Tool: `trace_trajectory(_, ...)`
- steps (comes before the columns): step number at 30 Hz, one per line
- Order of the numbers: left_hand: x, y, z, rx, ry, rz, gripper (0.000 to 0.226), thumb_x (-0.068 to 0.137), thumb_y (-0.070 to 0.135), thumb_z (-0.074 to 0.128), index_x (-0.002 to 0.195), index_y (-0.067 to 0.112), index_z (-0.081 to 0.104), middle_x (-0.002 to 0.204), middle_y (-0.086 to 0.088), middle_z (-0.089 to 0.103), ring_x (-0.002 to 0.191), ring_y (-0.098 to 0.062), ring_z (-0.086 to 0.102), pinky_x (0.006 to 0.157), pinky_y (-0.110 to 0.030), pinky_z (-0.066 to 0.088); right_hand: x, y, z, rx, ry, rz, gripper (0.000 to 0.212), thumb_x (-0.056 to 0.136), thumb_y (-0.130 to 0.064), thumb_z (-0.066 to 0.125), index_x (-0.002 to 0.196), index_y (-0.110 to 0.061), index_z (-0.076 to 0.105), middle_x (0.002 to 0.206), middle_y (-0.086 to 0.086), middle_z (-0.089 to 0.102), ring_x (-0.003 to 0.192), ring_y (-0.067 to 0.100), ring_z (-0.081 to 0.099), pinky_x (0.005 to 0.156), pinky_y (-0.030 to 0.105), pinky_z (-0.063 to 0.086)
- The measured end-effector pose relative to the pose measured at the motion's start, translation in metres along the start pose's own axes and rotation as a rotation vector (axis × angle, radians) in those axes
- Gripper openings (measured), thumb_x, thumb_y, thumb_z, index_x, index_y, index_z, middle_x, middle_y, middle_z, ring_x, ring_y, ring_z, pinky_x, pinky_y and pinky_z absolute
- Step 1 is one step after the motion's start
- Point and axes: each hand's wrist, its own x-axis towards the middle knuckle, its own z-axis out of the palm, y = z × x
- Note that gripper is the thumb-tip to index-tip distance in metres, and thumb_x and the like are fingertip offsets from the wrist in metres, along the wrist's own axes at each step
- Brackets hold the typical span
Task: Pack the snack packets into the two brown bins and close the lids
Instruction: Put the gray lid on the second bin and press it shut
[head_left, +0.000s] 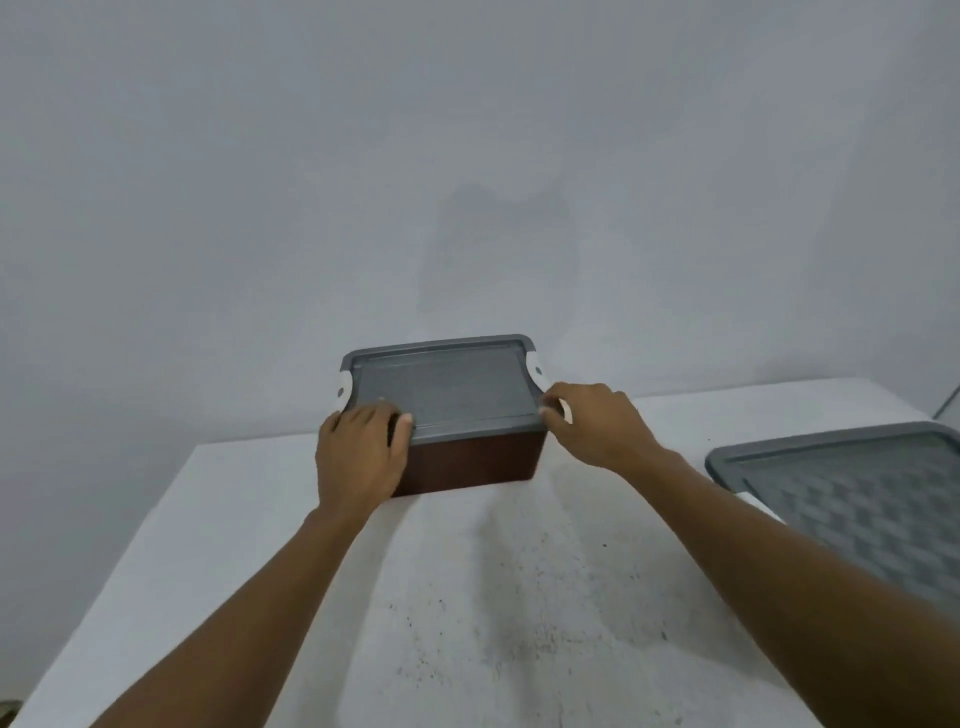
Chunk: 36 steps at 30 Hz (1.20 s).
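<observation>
We take the plain pale wall (467, 156) first; it fills the upper half and shows only a faint shadow. Below it lies the white counter (519, 623), speckled with dark flecks near us. At the right edge a second grey lid with a woven-looking pattern (852, 509) is cut off by the frame. We cannot tell whether a bin sits beneath it.

The task's thing, a rectangular brown bin with smooth reddish-brown walls (467, 465), stands at the far middle of the counter, close to the wall. A grey plastic lid with a recessed flat panel (447, 387) lies level on its rim and looks seated all round. No snack packets show, and the lid hides whatever is inside.

The left hand (358, 452) covers the near left corner. Its fingers (363, 415) are bent over the lid's top and the thumb lies along the front edge, so it grips that corner. The right hand (597, 426) reaches the near right corner with its fingers curled and the tips against the lid's edge. We judge both are placed to press the corners home or steady the bin for latching.

Small white side latches (536, 370) sit at each end of the lid. We cannot tell whether they are fastened.
</observation>
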Motion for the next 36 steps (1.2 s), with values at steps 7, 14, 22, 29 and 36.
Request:
trace_trajectory(7,-0.030,0.078,0.011,0.032,-0.124,-0.098,0.059,0.095,0.055,0.030,0.129,0.014,0.054,0.141,-0.012,0.050,0.132,-0.035,0.041,0.113,-0.056,0.017,-0.082,0.086,-0.050,0.013,-0.047,0.040,0.039,0.097,-0.046,0.045,0.129,-0.025,0.055,0.122,-0.004,0.065,0.112,0.019,0.058,0.097,0.036,0.042)
trace_trajectory(14,-0.082,0.228,0.010,-0.502,-0.347,-0.215,0.045,0.094,0.044,0.053,0.128,0.014,0.057,0.147,-0.009,0.043,0.130,-0.025,0.045,0.106,-0.035,0.037,-0.156,0.199,-0.085,0.028,-0.121,-0.160,0.044,0.096,-0.041,0.052,0.138,-0.027,0.051,0.153,-0.007,0.038,0.138,0.013,0.036,0.112,0.024,0.024)
trace_trajectory(22,-0.130,0.366,-0.004,-1.128,-0.485,-0.608,0.025,0.099,0.032,0.050,0.115,0.017,0.060,0.101,-0.004,0.070,0.086,-0.021,0.069,0.066,-0.034,0.059,-0.215,0.308,-0.134,-0.099,-0.006,-0.026,0.032,0.094,-0.045,0.051,0.122,-0.031,0.060,0.129,-0.009,0.061,0.116,0.014,0.054,0.100,0.036,0.042)
trace_trajectory(29,-0.133,0.383,-0.002,-1.027,-0.239,-0.700,0.032,0.099,0.029,0.051,0.129,0.024,0.045,0.108,0.000,0.056,0.095,-0.017,0.056,0.085,-0.036,0.051,-0.245,0.332,-0.125,0.261,0.118,0.039,0.035,0.089,-0.053,0.050,0.110,-0.031,0.067,0.117,-0.014,0.064,0.104,0.009,0.058,0.093,0.029,0.048)
trace_trajectory(36,-0.138,0.368,-0.001,-0.803,-0.189,-0.635,0.050,0.098,0.043,0.046,0.144,0.023,0.040,0.146,0.000,0.044,0.130,-0.022,0.046,0.107,-0.040,0.040,-0.210,0.296,-0.098,0.322,0.306,0.091,0.023,0.091,-0.040,0.060,0.096,-0.023,0.074,0.087,-0.010,0.069,0.072,0.006,0.059,0.068,0.022,0.046)
